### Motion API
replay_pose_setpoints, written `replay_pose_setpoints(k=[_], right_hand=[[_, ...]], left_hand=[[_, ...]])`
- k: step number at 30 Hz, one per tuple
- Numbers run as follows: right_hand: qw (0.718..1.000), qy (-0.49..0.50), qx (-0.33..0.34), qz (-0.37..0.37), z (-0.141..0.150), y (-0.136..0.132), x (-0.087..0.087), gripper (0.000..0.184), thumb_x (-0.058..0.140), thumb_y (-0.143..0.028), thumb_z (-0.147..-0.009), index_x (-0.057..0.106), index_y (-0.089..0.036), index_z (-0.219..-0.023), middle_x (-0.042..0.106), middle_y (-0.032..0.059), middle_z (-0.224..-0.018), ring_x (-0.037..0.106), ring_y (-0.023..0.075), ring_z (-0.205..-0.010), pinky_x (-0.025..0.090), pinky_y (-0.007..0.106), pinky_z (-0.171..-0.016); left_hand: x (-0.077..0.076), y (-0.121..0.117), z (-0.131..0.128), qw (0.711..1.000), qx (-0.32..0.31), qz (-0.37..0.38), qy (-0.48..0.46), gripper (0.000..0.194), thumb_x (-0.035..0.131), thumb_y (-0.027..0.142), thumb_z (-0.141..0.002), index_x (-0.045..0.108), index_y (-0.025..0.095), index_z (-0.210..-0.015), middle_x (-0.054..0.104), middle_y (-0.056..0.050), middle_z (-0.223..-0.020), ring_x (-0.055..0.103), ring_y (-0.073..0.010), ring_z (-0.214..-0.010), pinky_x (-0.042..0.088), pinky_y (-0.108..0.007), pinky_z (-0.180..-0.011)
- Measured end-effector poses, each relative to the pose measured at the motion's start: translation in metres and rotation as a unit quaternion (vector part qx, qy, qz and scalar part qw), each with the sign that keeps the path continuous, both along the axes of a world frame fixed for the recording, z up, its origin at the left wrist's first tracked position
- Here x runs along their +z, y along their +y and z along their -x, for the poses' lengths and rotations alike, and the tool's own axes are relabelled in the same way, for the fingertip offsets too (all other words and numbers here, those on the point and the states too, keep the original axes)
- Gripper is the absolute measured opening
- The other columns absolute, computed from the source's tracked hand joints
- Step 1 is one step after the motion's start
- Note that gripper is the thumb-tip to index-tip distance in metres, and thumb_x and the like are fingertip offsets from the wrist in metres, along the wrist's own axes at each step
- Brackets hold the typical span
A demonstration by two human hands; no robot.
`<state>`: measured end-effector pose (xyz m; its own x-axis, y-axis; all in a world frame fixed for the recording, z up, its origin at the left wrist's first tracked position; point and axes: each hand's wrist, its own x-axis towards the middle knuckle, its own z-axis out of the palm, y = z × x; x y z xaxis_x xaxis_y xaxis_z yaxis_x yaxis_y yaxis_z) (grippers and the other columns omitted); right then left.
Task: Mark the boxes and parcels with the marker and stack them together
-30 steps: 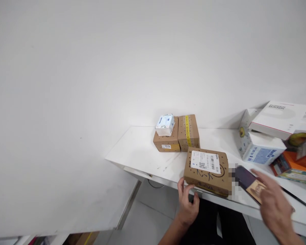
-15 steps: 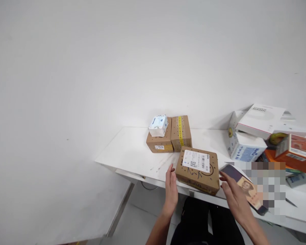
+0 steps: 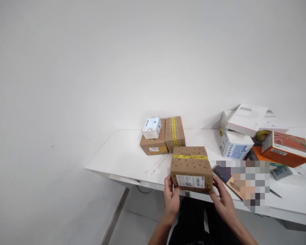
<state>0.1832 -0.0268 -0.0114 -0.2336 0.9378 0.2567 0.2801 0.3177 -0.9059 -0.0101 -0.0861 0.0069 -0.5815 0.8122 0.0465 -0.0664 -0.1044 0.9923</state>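
A brown cardboard parcel (image 3: 191, 166) with black dots, a yellow tape strip and a white label on its near face is tipped up at the front edge of the white table (image 3: 122, 153). My left hand (image 3: 171, 199) grips its left end and my right hand (image 3: 223, 200) grips its right end, fingers wrapped on the box. Behind it stand two more brown dotted boxes (image 3: 163, 139) side by side, with a small white and blue pack (image 3: 151, 127) on top of the left one.
A heap of boxes lies at the right: a white and blue carton (image 3: 234, 144), a flat white box (image 3: 247, 116) on it, an orange box (image 3: 287, 148). A dark booklet (image 3: 223, 172) lies beside the parcel. The table's left corner and steel leg (image 3: 114, 217) adjoin bare floor.
Both hands closed on the parcel's ends and tipped it up, so its label now faces me and the taped side is on top. The right hand left the booklet.
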Motion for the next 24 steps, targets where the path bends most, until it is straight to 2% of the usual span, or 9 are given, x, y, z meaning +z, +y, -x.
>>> replay_pose_setpoints(k=[3,6,9,11,13,15,17,20,24], right_hand=[[0.998,-0.047,-0.013,-0.029,-0.006,-0.001,-0.006,0.046,0.041,-0.027,-0.091,0.041,-0.027,-0.137,0.053,0.0089,-0.135,0.056,0.0246,-0.117,0.051,0.040,-0.092],[0.987,-0.124,-0.047,-0.088,-0.022,0.008,0.000,0.042,0.040,-0.028,-0.092,0.044,-0.027,-0.134,0.052,0.0105,-0.135,0.052,0.0270,-0.122,0.050,0.042,-0.092],[0.950,-0.245,-0.115,-0.158,-0.045,0.022,0.003,0.043,0.044,-0.039,-0.091,0.049,-0.020,-0.129,0.051,0.0177,-0.130,0.049,0.0349,-0.121,0.045,0.052,-0.095],[0.913,-0.336,-0.144,-0.180,-0.058,0.030,-0.002,0.050,0.045,-0.047,-0.089,0.051,-0.017,-0.128,0.049,0.0221,-0.130,0.047,0.0403,-0.120,0.044,0.057,-0.092],[0.883,-0.407,-0.157,-0.174,-0.067,0.036,-0.009,0.055,0.044,-0.053,-0.088,0.050,-0.017,-0.129,0.047,0.0233,-0.133,0.045,0.0436,-0.120,0.046,0.059,-0.087],[0.863,-0.451,-0.165,-0.160,-0.070,0.040,-0.014,0.058,0.043,-0.056,-0.087,0.049,-0.018,-0.131,0.047,0.0222,-0.134,0.045,0.0442,-0.119,0.047,0.059,-0.083],[0.855,-0.469,-0.164,-0.150,-0.071,0.042,-0.016,0.057,0.042,-0.056,-0.088,0.049,-0.019,-0.131,0.049,0.0203,-0.132,0.048,0.0421,-0.116,0.048,0.057,-0.082],[0.858,-0.471,-0.153,-0.138,-0.071,0.046,-0.015,0.052,0.042,-0.052,-0.088,0.051,-0.021,-0.129,0.054,0.0178,-0.128,0.051,0.0385,-0.112,0.048,0.054,-0.082],[0.866,-0.466,-0.139,-0.116,-0.075,0.053,-0.013,0.051,0.047,-0.051,-0.085,0.054,-0.022,-0.125,0.057,0.0162,-0.125,0.053,0.0381,-0.108,0.048,0.054,-0.079]], left_hand=[[-0.002,0.002,-0.001,1.000,-0.011,0.006,0.006,0.045,0.059,0.019,-0.078,0.050,0.020,-0.122,0.061,-0.011,-0.123,0.057,-0.0234,-0.117,0.044,-0.039,-0.100],[0.003,0.001,0.000,1.000,-0.003,0.003,-0.002,0.047,0.057,0.019,-0.079,0.050,0.021,-0.125,0.059,-0.011,-0.128,0.056,-0.0234,-0.120,0.045,-0.038,-0.101],[0.009,-0.002,0.004,0.998,0.039,-0.046,0.034,0.042,0.053,0.019,-0.082,0.053,0.023,-0.123,0.057,-0.010,-0.130,0.054,-0.0234,-0.123,0.044,-0.039,-0.103],[0.016,-0.005,0.009,0.986,0.064,-0.094,0.118,0.037,0.049,0.019,-0.085,0.055,0.023,-0.121,0.057,-0.010,-0.128,0.053,-0.0240,-0.122,0.045,-0.042,-0.102],[0.028,-0.006,0.013,0.957,0.073,-0.124,0.252,0.034,0.047,0.017,-0.087,0.058,0.023,-0.118,0.055,-0.010,-0.127,0.052,-0.0244,-0.122,0.046,-0.044,-0.100],[0.044,-0.004,0.012,0.908,0.054,-0.124,0.396,0.032,0.047,0.014,-0.086,0.059,0.022,-0.114,0.054,-0.010,-0.125,0.050,-0.0250,-0.122,0.044,-0.045,-0.100],[0.062,0.002,0.006,0.853,0.022,-0.115,0.508,0.031,0.050,0.013,-0.084,0.060,0.021,-0.113,0.056,-0.010,-0.122,0.047,-0.0267,-0.123,0.041,-0.048,-0.102],[0.083,0.014,-0.010,0.791,0.001,-0.085,0.606,0.032,0.055,0.021,-0.084,0.059,0.020,-0.115,0.060,-0.011,-0.122,0.048,-0.0302,-0.122,0.037,-0.051,-0.103],[0.095,0.026,-0.023,0.753,-0.047,-0.007,0.657,0.041,0.056,0.036,-0.086,0.056,0.019,-0.123,0.060,-0.012,-0.127,0.051,-0.0318,-0.120,0.034,-0.051,-0.102]])
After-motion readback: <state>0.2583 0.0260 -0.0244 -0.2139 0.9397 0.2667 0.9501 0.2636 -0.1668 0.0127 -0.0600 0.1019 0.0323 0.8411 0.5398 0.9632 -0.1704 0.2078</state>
